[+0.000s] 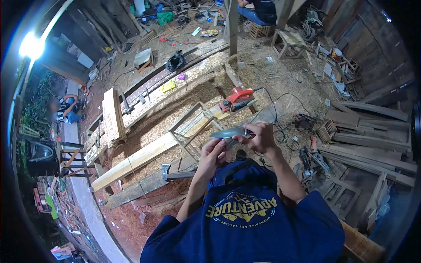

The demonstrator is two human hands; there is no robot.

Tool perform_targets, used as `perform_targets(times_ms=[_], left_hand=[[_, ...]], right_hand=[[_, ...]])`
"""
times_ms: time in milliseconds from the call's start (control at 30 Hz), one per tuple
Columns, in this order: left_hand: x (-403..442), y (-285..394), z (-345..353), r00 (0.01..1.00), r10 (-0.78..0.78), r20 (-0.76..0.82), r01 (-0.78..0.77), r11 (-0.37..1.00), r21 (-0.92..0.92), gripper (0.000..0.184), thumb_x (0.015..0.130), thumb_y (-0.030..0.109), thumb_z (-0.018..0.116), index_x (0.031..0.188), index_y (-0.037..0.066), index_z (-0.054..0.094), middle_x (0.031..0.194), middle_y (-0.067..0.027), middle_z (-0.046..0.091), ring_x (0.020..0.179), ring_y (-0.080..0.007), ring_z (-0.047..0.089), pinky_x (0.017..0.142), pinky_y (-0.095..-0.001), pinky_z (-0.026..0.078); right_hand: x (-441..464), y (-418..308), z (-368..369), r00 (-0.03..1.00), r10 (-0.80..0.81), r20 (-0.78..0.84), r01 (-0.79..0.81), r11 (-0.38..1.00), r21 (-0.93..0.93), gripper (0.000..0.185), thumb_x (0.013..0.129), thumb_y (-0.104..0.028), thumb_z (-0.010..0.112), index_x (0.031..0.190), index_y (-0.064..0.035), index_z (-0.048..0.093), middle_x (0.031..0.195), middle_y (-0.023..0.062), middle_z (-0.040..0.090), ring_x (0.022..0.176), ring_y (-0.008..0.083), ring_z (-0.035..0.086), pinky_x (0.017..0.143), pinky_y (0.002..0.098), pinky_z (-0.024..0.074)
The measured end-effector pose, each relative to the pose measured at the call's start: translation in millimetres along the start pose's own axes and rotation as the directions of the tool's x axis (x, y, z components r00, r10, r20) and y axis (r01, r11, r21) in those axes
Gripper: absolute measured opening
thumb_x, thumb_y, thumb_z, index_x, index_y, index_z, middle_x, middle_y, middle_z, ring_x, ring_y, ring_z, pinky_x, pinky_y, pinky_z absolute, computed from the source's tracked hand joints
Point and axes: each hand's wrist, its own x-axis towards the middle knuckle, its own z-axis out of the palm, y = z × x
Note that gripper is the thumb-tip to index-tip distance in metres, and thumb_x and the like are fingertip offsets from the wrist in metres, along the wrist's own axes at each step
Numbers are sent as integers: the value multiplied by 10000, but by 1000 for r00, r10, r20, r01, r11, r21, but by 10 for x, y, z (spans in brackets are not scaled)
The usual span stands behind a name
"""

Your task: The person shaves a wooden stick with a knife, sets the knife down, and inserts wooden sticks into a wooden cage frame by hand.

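Observation:
My right hand (262, 138) is closed around the handle of a knife, whose shiny blade (224, 133) points left in front of my chest. Just under the blade is my left hand (214, 153), its fingers pinched together near the edge. Whatever lies between those fingertips is too small to make out. Some clear plastic (265, 115) shows behind my right hand. Beyond my hands, a red electric planer (237, 98) rests on the end of a long wooden beam (136, 161). A wooden frame with thin slats (189, 124) stands on that beam.
A hatchet (165, 171) lies on a dark timber to my left. Wood shavings cover the workbench (162, 94), with a yellow packet (168, 86) on it. Cables (287, 136) and stacked boards (366, 158) lie right. Two other people sit farther off, left and at the back.

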Motion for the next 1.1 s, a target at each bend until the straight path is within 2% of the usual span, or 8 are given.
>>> perform_targets(times_ms=[67, 300, 433, 467, 567, 700, 867, 1100], left_hand=[[-20, 62, -108, 996, 83, -12, -83, 997, 1, 138, 984, 176, 612, 1018, 44, 628, 806, 18, 574, 596, -20, 412, 506, -180, 301], [-368, 372, -267, 990, 61, -128, -68, 996, -54, 119, 987, 149, 592, 986, 40, 639, 796, 30, 591, 613, -3, 476, 497, -159, 337], [-506, 392, -618, 987, 159, -12, -158, 986, 54, 152, 977, 152, 603, 1021, 31, 683, 770, 32, 597, 566, 9, 452, 470, -154, 319], [-552, 412, -703, 978, 203, 40, -206, 974, 89, 138, 973, 148, 612, 985, 34, 688, 762, 31, 596, 556, 6, 445, 463, -155, 307], [-730, 431, -710, 980, 195, -42, -191, 979, 73, 125, 968, 143, 621, 922, 41, 676, 753, 31, 590, 553, 4, 436, 461, -159, 296], [-842, 302, -729, 966, 206, -153, -211, 977, -13, 130, 970, 153, 627, 940, 44, 690, 735, 36, 589, 549, 11, 421, 460, -169, 293], [-926, 300, -909, 962, 261, -87, -261, 965, 11, 104, 968, 139, 634, 971, 55, 696, 741, 56, 614, 556, 15, 459, 477, -149, 305], [-1005, 257, -926, 914, 374, -160, -353, 925, 141, 126, 968, 52, 591, 1046, 11, 681, 837, -20, 693, 626, -32, 575, 515, -169, 400]], right_hand=[[66, -180, 77, 1000, -4, 14, 3, 999, 38, 563, 757, -608, 737, 712, -55, 644, 600, 85, 609, 573, 284, 625, 579, 383, 484], [183, -818, 382, 995, -67, 77, 57, 989, 137, 529, 743, -579, 753, 735, -57, 669, 658, 109, 642, 639, 295, 640, 600, 393, 471], [254, -986, 451, 994, -108, -16, 109, 987, 118, 508, 740, -563, 763, 766, -60, 697, 669, 105, 652, 613, 294, 635, 593, 402, 461], [250, -994, 398, 999, 6, 41, -10, 996, 93, 508, 741, -568, 764, 767, -64, 700, 663, 92, 651, 599, 285, 631, 588, 395, 458], [211, -1178, 424, 995, -98, -14, 99, 992, 77, 504, 737, -567, 769, 764, -68, 701, 662, 82, 653, 603, 276, 632, 583, 383, 453], [91, -1434, 526, 990, -132, 46, 127, 986, 103, 483, 733, -557, 773, 771, -81, 704, 652, 76, 643, 615, 274, 634, 582, 375, 448], [-20, -1500, 674, 997, -63, -55, 67, 993, 93, 487, 733, -560, 770, 721, -80, 689, 637, 76, 634, 596, 280, 636, 603, 377, 460], [-86, -1618, 780, 995, -90, 43, 89, 996, 32, 487, 716, -560, 781, 730, -81, 696, 638, 65, 648, 608, 267, 648, 605, 375, 458]])
